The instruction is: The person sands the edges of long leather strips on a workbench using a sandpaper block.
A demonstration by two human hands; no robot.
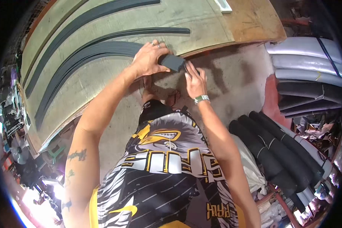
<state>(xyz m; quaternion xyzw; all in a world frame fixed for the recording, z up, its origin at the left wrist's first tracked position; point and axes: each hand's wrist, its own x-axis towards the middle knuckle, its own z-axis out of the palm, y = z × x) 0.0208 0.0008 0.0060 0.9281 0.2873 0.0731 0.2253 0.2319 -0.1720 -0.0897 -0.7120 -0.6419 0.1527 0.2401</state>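
A thick bundle of long dark grey strips (114, 48) curves across the table, its near end sticking out past the table's edge. My left hand (151, 59) is wrapped over this bundle close to that end, thumb on the near side and fingers on top. At the squared-off end, my right hand (196, 81) has its fingers stretched toward the strip ends and touching them; a dark patch by its fingers is hard to make out. Behind the bundle lies a thinner bunch of dark strips (155, 31), and farther back another curved grey stack (98, 12).
The wooden table (201, 22) ends just in front of me, with a white object (223, 5) at its far side. To the right, silvery rolls (304, 60) and dark folded sheets (311, 91) are stacked. Black rolls (269, 148) lie nearer, beside a white sack (250, 163).
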